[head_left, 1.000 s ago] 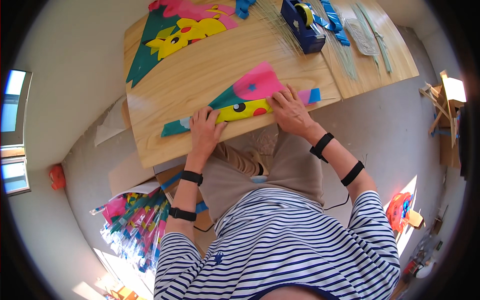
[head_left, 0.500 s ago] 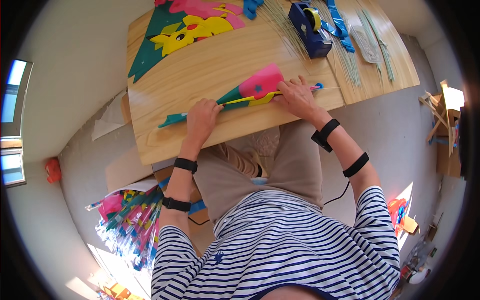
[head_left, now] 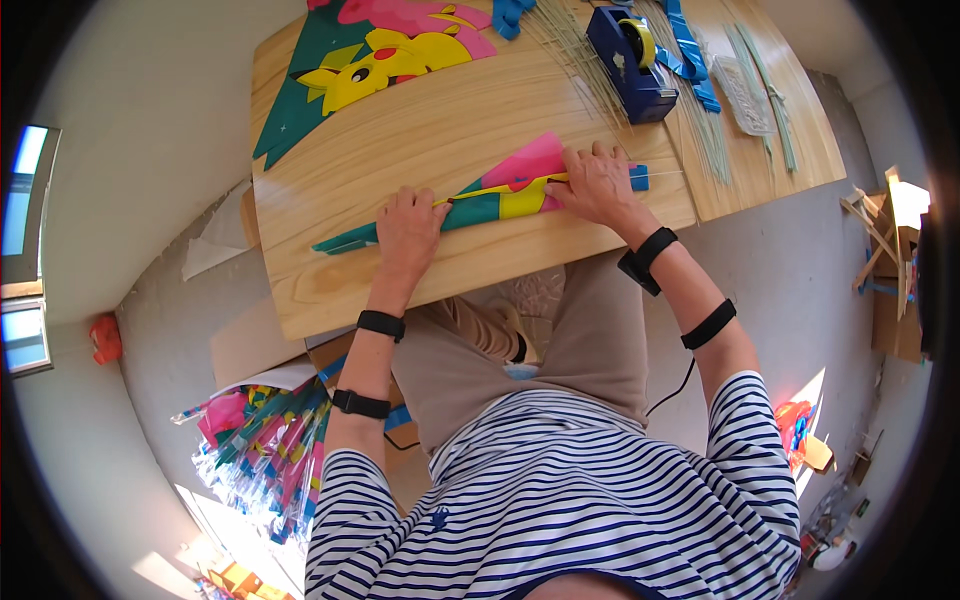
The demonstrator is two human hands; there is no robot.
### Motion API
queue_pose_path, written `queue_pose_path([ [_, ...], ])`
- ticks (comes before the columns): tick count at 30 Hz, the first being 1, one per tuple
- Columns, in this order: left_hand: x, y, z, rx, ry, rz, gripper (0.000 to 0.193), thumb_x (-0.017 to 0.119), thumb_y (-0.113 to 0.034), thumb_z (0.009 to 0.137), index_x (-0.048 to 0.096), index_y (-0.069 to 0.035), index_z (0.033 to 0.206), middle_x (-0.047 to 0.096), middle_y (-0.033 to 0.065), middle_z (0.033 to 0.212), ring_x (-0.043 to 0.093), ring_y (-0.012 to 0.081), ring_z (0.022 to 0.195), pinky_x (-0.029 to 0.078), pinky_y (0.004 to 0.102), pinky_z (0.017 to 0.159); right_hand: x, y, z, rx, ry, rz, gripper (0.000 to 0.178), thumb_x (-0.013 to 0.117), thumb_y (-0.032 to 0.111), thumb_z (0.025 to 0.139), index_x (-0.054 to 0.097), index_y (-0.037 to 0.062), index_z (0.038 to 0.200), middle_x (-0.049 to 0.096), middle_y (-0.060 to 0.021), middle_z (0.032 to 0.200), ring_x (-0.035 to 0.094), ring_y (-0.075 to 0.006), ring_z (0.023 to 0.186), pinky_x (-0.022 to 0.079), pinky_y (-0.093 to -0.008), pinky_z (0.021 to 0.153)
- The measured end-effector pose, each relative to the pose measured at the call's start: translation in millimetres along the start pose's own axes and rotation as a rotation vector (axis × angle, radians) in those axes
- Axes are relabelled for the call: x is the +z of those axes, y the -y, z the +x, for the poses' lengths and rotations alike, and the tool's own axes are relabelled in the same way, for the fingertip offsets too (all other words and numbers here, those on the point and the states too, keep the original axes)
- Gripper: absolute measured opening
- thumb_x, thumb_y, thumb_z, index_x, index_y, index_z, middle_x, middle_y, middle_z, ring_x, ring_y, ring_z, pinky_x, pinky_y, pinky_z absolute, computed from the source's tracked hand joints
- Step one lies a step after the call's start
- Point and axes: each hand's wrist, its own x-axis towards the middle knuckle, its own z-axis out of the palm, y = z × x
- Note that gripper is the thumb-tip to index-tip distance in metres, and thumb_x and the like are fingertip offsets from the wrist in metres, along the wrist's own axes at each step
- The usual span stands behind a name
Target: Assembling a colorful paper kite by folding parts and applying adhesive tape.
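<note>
— Folded kite (head_left: 490, 200) flat on the wooden table (head_left: 330, 290), near the front edge, lying slantwise. Left hand (head_left: 408, 232) pressed palm-down on its green end, fingers together and flat. Right hand (head_left: 598, 185) on the pink and blue end, fingers slightly spread, tips pushing down on the fold.

— Pinching anything?

— Hard to tell. Thin stick (head_left: 510, 185) along the fold, maybe under the right fingertips; no clear pinch visible.

— Likely trouble?

— Probably the fold springing open if either palm lifts, thin plastic sheet being slippery on smooth wood. Uneven pressure could also skew the crease or shove the stick out of line. Too much force near the stick: a risk of snapping it or poking through the sheet.

— Anything nearby in the way?

— Blue tape dispenser (head_left: 630, 50) further back, well apart. Loose bundle of thin sticks (head_left: 590, 70) fanned just behind the right hand; a careless sweep could scatter them. Second kite (head_left: 380, 60) spread open at the far left corner, apart from both hands.
</note>
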Motion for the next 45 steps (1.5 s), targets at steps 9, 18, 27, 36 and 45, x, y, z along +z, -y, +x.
queue_pose_path([
  [9,5.8,4.1,2.8,-0.087,0.038,-0.026,0.031,0.071,-0.040,0.096,0.063,-0.010,0.097,0.065,0.0103,0.094,0.062,0.0342,0.096,0.047,0.0497,0.079,-0.7,21.3,-9.5,0.046,-0.176,-0.042,0.061,0.073,0.046,0.090,0.059,0.0083,0.137,0.059,-0.0151,0.135,0.049,-0.0349,0.137,0.031,-0.0626,0.116],
  [18,-7.5,16.8,4.2,-0.156,0.158,0.015,0.042,0.070,-0.050,0.094,0.068,-0.010,0.105,0.069,0.0097,0.100,0.065,0.0312,0.102,0.047,0.0471,0.084,40.9,31.2,-47.5,-0.173,-0.106,0.098,0.076,0.061,0.050,0.100,0.038,0.0138,0.163,0.029,-0.0122,0.173,0.023,-0.0327,0.161,0.015,-0.0584,0.129],
  [27,-28.7,105.2,-35.6,-0.285,-0.052,0.155,0.037,0.072,-0.042,0.095,0.067,-0.007,0.107,0.068,0.0113,0.111,0.061,0.0325,0.112,0.043,0.0508,0.096,39.2,32.0,-45.7,-0.184,-0.108,0.101,0.076,0.058,0.052,0.101,0.039,0.0137,0.163,0.030,-0.0113,0.173,0.022,-0.0329,0.161,0.015,-0.0584,0.129],
  [36,-26.4,9.6,-81.4,0.137,0.111,-0.098,0.080,0.068,-0.050,0.094,0.044,-0.010,0.159,0.040,0.0084,0.167,0.030,0.0302,0.158,0.017,0.0598,0.128,48.7,29.4,-44.4,-0.160,-0.115,0.097,0.080,0.056,0.057,0.101,0.035,0.0140,0.165,0.028,-0.0116,0.174,0.021,-0.0328,0.162,0.012,-0.0587,0.129],
  [45,-20.8,18.9,-71.0,0.060,0.190,-0.103,0.081,0.067,-0.055,0.095,0.043,-0.016,0.161,0.038,0.0036,0.169,0.028,0.0265,0.159,0.012,0.0662,0.125,45.5,42.0,-41.6,-0.148,-0.142,0.013,0.083,0.055,0.061,0.100,0.034,0.0158,0.166,0.026,-0.0113,0.174,0.020,-0.0330,0.162,0.009,-0.0624,0.128],
])
